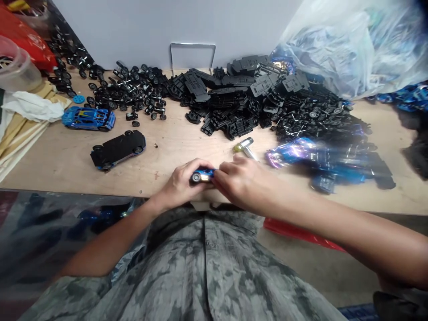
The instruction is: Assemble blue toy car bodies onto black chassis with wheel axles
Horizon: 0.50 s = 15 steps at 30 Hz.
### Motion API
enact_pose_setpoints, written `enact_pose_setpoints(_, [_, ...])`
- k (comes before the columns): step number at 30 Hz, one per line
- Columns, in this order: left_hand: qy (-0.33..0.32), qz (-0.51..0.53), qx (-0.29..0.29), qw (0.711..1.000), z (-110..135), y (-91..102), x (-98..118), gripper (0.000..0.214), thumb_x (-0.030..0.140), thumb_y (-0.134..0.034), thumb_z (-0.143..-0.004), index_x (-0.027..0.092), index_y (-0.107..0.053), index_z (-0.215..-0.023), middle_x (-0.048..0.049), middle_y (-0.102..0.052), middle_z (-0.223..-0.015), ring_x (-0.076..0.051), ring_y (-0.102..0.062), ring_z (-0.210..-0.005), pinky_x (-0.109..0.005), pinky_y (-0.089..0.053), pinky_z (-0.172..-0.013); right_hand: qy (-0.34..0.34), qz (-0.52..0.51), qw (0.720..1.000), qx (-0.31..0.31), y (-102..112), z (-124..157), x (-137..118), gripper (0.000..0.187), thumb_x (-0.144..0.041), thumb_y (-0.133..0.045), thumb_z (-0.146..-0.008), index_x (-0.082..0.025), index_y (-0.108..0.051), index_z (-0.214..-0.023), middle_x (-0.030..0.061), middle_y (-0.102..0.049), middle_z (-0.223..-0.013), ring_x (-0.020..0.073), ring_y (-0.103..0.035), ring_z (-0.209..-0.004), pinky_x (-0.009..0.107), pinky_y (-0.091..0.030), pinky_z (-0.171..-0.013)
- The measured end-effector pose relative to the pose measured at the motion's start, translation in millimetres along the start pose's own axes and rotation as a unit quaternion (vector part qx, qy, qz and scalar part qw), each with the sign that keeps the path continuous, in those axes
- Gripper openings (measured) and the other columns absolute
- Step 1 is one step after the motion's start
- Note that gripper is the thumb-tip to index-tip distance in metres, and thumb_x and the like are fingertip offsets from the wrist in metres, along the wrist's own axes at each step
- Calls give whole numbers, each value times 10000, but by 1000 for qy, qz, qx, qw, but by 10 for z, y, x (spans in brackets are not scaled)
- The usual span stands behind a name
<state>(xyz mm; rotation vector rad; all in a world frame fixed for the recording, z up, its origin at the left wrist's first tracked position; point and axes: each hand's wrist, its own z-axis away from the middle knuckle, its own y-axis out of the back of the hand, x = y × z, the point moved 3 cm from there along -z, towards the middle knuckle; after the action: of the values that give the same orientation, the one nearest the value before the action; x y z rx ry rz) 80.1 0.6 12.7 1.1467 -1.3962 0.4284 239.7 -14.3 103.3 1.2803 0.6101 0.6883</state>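
A small blue toy car (202,174) is held near the table's front edge, one pale wheel showing at its left end. My left hand (182,183) is closed around that end. The fingers of my right hand (237,178) are closed on the other end and cover it. Just beyond the right hand lies a small hammer (245,146) with a yellowish face and a metal handle. To the left, another toy car (118,149) rests with its black underside up. A blue toy car (88,118) stands on its wheels farther left.
Black chassis plates (230,98) are heaped at the back centre. Black wheel-and-axle sets (130,87) are piled to their left. Shiny blue-purple car bodies (290,151) lie at the right, partly blurred. A clear plastic bag (351,49) fills the back right. A plastic cup (16,67) stands far left.
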Motion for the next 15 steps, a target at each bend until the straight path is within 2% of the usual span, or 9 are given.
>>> enact_pose_setpoints(3, [-2,3,0,1000,5,-7,-15,268,258,-739,-892,195,-644,-1134,-61,-747,-1125,-202,-718,-1051,-288,-557,-932,6,25,1000,-13,34,-14,-4,212,-140,-568,-985,-135,-697,-816,92,-673,-692,167,-538,-545,338,-379,-600])
enact_pose_setpoints(8, [-7,17,6,1000,-3,-2,-3,252,270,-734,-892,189,-642,-1111,-63,-750,-1114,-204,-719,-1043,-287,-552,-940,34,41,998,-21,45,-56,-30,192,-108,-541,-987,-119,-719,-915,109,-712,-748,172,-588,-581,354,-452,-665])
enact_pose_setpoints(15, [-21,7,17,1000,7,-12,-25,268,187,-702,-866,182,-632,-1125,-63,-753,-1130,-200,-722,-1036,-285,-554,-923,12,41,998,-38,51,-172,-100,250,-185,-540,-1017,-82,-724,-883,122,-698,-700,174,-561,-493,339,-392,-546])
